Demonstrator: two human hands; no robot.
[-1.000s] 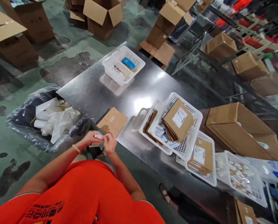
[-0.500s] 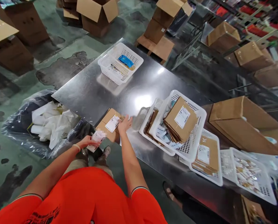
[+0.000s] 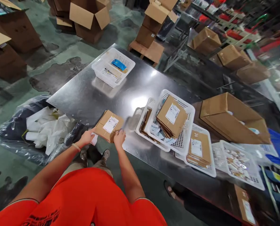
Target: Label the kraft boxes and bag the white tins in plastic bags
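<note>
A small stack of flat cardboard boxes lies at the near edge of the steel table, a white printed label on its top piece. My left hand is closed at the stack's left corner, with a crumpled white slip of paper in its fingers. At the stack's right front corner, my right hand has its fingers closed on the cardboard edge. The undersides of both hands are hidden.
Right of the stack stand white baskets with labelled flat boxes and a basket of small items. Another white basket holds a blue packet. A plastic-lined bin with white wrap stands left. A person's foot shows below the table.
My right hand has gone from fingers spread over the stack to closed at its front corner. My left hand has carried the paper up to the stack's left corner. The view has shifted.
</note>
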